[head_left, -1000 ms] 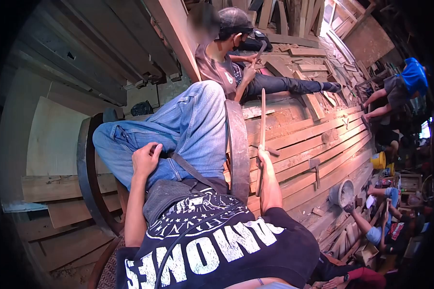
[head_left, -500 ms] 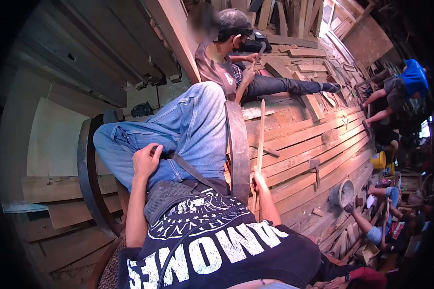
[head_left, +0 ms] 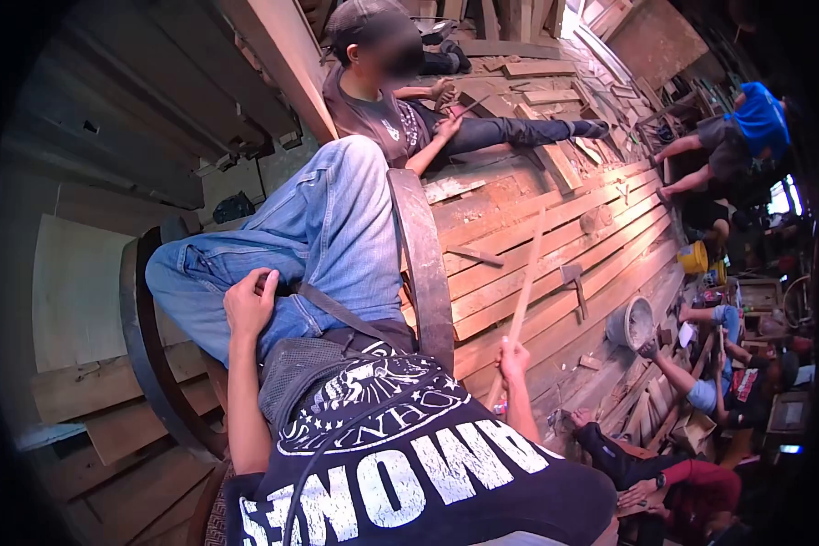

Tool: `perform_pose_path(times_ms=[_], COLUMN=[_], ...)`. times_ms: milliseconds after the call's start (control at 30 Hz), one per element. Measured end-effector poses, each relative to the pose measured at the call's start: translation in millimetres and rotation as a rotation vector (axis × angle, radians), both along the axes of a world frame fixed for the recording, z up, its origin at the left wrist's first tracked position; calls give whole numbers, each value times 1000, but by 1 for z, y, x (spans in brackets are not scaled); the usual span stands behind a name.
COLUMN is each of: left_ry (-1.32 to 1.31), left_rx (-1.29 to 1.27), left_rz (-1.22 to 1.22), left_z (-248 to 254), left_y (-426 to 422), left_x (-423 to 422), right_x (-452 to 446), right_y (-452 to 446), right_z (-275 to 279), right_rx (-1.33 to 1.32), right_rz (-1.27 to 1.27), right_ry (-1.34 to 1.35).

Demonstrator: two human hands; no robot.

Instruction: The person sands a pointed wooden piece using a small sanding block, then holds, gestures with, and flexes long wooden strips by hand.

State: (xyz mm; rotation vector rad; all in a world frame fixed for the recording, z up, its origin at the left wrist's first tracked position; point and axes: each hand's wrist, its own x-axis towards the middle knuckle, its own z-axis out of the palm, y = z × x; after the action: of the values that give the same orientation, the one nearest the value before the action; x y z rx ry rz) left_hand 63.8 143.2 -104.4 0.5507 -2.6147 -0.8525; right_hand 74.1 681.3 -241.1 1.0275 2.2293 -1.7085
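In the head view my right hand (head_left: 512, 358) is closed around the lower part of a long, thin wooden strip (head_left: 527, 291), which slants up over the floor boards. My left hand (head_left: 250, 303) rests on my lap against my blue jeans (head_left: 337, 205), fingers loosely bent, thumb apart, holding nothing visible. A curved dark wooden piece (head_left: 423, 259) stands beside my raised knee, between my two hands. Beyond the strip a hammer (head_left: 572, 289) lies on the boards, and a short dark bar (head_left: 475, 256) lies nearer my knee.
A co-worker (head_left: 373, 109) sits beyond my knee, holding a tool. Wooden planks (head_left: 555, 250) cover the floor. A metal basin (head_left: 630, 324) and yellow bucket (head_left: 692, 257) stand at the right, near several other people. Another curved piece (head_left: 141, 318) is at my left.
My right hand has moved lower, and the strip now leans to the right. The surroundings have shifted left in the view. The co-worker's head and hands have changed position. My left hand stays on my lap.
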Motion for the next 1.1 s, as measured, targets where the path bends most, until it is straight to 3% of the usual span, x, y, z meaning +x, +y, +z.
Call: perform_pose_path(times_ms=[133, 167, 267, 367, 433, 467, 500, 567, 633, 733, 767, 867, 967, 1100], left_ry=[39, 52, 28, 41, 54, 45, 34, 45, 53, 56, 55, 20, 29, -8], left_rx=[24, -3, 11, 34, 48, 45, 44, 47, 43, -14, -14, -21, -58, -63], left_rz=[-35, -38, -66, -77, -75, -77, -78, -72, -67, -79, -79, -78, -87, -90], left_z=[-1, -2, 2, 5, 0, 2, 2, 3, 3, 0, 0, 1, 1, 4], left_y=[0, -1, -2, -1, -4, -4, -3, -2, 0, -1, -2, -1, -1, 2], left_x=[3, 3, 5, 6, 6, 7, 8, 7, 10, 8, 9, 10, 8, 8], right_x=[-45, -54, -91, -115, -122, -126, -129, -127, -121, -103, -108, -104, -108, -124], right_y=[20, 1, -1, 26, 10, 21, 19, 2, -8, -54, -37, -55, -62, -68], right_z=[52, 86, 142, 163, 221, 223, 240, 286, 312, 352, 331, 323, 307, 284], right_rx=[-132, -151, -344, -295, -143, -382, -346, -13, 97, 519, 563, 584, 583, 216], right_rz=[-53, -135, -54, 111, 298, 435, 380, 643, 508, 537, 621, 641, 552, 249], right_ry=[122, 182, 204, 412, 554, 750, 752, 929, 736, 578, 684, 647, 798, 933])
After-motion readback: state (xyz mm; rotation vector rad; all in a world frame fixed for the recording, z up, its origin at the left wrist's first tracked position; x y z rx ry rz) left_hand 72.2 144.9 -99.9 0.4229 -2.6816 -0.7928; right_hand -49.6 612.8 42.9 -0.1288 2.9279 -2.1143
